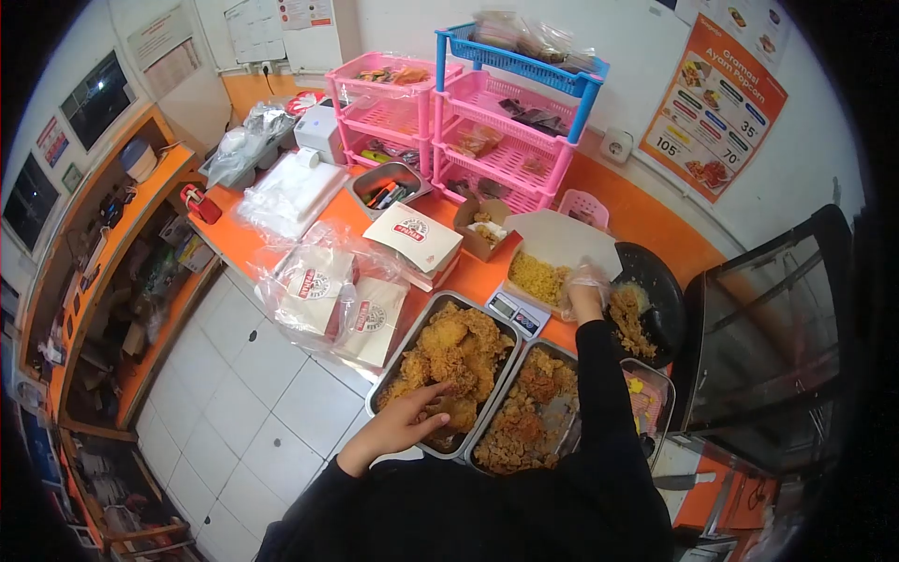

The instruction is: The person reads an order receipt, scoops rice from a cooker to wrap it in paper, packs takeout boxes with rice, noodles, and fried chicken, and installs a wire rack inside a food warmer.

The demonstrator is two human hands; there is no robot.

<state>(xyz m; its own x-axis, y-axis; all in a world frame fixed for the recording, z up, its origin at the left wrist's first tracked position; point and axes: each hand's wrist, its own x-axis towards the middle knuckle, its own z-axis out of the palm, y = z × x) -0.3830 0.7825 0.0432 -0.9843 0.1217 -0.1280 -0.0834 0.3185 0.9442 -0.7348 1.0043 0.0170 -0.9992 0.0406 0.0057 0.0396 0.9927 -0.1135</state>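
My right hand (587, 284), in a clear plastic glove, reaches over the right side of an open paper box. Yellow rice (536, 277) fills the box, whose white lid (562, 234) stands up behind. The fingers are too small and blurred to tell what they hold, if anything. A digital scale (518, 313) is at the box's near left. My left hand (409, 423) is bare, its fingers apart at the near edge of a metal tray (373, 398) of fried chicken (451, 351). Beside it stands a second tray with smaller crispy fried pieces (534, 412).
A black pan (671, 309) with fried pieces is at the right, near a glass-fronted cabinet (768, 347). Printed boxes (412, 234), some in plastic bags, lie left of the scale. Pink racks (487, 98) and a blue basket (524, 61) stand behind. A knife (684, 481) lies lower right.
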